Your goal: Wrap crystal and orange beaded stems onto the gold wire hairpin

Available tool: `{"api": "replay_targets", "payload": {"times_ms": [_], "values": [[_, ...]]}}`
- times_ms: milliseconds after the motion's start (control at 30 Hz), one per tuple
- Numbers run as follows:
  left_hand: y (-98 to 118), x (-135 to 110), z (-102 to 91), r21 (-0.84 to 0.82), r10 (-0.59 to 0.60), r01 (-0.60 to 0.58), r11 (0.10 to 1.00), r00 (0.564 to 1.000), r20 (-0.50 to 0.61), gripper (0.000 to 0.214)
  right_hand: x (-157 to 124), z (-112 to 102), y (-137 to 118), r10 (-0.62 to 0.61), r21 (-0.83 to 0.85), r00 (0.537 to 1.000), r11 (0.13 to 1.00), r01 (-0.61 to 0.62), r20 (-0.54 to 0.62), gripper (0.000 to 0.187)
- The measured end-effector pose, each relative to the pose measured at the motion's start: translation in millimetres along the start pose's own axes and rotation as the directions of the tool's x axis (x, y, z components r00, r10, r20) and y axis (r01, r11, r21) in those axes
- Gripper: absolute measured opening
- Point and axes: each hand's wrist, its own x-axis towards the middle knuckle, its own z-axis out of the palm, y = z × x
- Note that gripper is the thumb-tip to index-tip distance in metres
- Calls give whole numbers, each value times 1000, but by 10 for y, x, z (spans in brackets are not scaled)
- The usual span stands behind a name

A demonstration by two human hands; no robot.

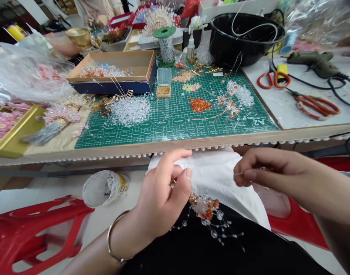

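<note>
In the head view, my left hand (166,194) is closed round the base of a beaded hair ornament (205,208). Clear and orange beads cluster on it, and fine sprays with clear beads stick out over my dark clothing. To the right, my right hand (266,170) pinches a thin wire between thumb and fingers, held apart from the ornament. Where the wire runs is too fine to make out. Beyond my hands, a green cutting mat (175,126) carries orange beads (200,104), clear beads (130,110) and a wired bead spray (230,107).
A cardboard box (112,68) of beads, a wire spool (166,47) and a black basin (245,42) stand farther back. Pliers (315,105), scissors (273,79) and a glue gun (315,63) lie right. Below are a white bucket (102,189) and red stool (37,233).
</note>
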Motion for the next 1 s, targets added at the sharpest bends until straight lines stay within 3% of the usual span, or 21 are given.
{"api": "replay_targets", "payload": {"times_ms": [100, 167, 233, 333, 400, 567, 733, 867, 933, 1000], "values": [[22, -32, 1, 140, 269, -257, 956, 960, -72, 28, 51, -44, 32, -17, 140, 1000, 990, 13, 26, 38], [57, -12, 9, 244, 424, -406, 880, 905, -23, 32, 76, -1, 52, -24, 172, 998, 985, 14, 54, 39], [99, 35, 24, 297, 443, -444, 845, 893, 77, 33, 85, 71, 65, -42, 194, 997, 981, 29, 64, 36], [143, 107, 56, 336, 303, -341, 878, 939, 162, 21, 70, 148, 67, -74, 200, 992, 978, 54, 98, 30], [149, 130, 75, 333, 211, -262, 906, 960, 184, 24, 52, 155, 53, -87, 122, 987, 990, 70, 134, 31], [136, 135, 92, 251, 108, -169, 953, 964, 242, 31, 17, 184, -44, -75, -197, 974, 973, 118, 215, 37], [158, 140, 83, 186, 62, -119, 975, 957, 282, 31, -10, 360, -89, -67, -206, 977, 972, 110, 204, 44], [82, 155, 7, 78, -54, 39, 996, 980, 192, 25, -52, 240, -47, -66, -151, 996, 986, 74, 60, 45], [-12, 177, -34, -53, -205, 208, 977, 976, 69, 20, -65, 111, -39, -78, 9, 984, 997, 80, -159, 37], [-115, 207, -46, -266, -365, 352, 897, 931, 2, 23, -59, 25, -35, -63, 183, 925, 973, 141, -375, 32]]}}
